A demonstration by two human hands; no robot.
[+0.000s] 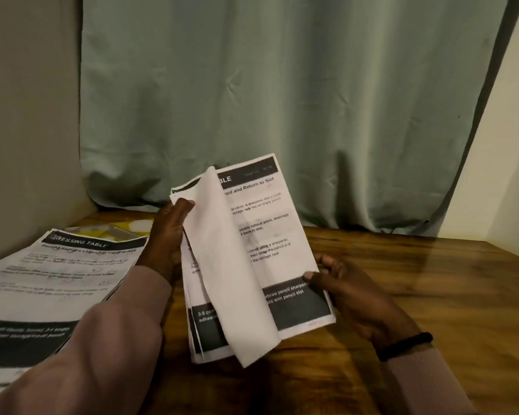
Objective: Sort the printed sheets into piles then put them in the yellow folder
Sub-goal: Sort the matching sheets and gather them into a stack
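While both hands work above the table (402, 265), the items stand thus. Stack (285, 235): printed sheets held tilted over the wood, dark header band at top, dark footer band at bottom, text partly readable ("Return to Slot"). Loose sheet (231, 280): one leaf lifted from the front of the stack, blank back showing, curling across its middle from top to lower edge. Left hand (168, 235): grips the stack's left edge, thumb tip on the lifted leaf near its top corner. Right hand (342, 283): clamped on the stack's lower right edge, thumb on the printed face at the footer band, fingers behind. The two hands are apart, one on each side of the stack. Wristband (405, 344): dark, on the right wrist. Pile (57, 280): sheets lying at the left of the table (top one headed "DRESSING TABLE"), partly under the left sleeve. Folder (114, 230): yellow, patterned, only a strip showing beyond the pile's far edge. Curtain (282, 100): grey-green, hanging behind the table.
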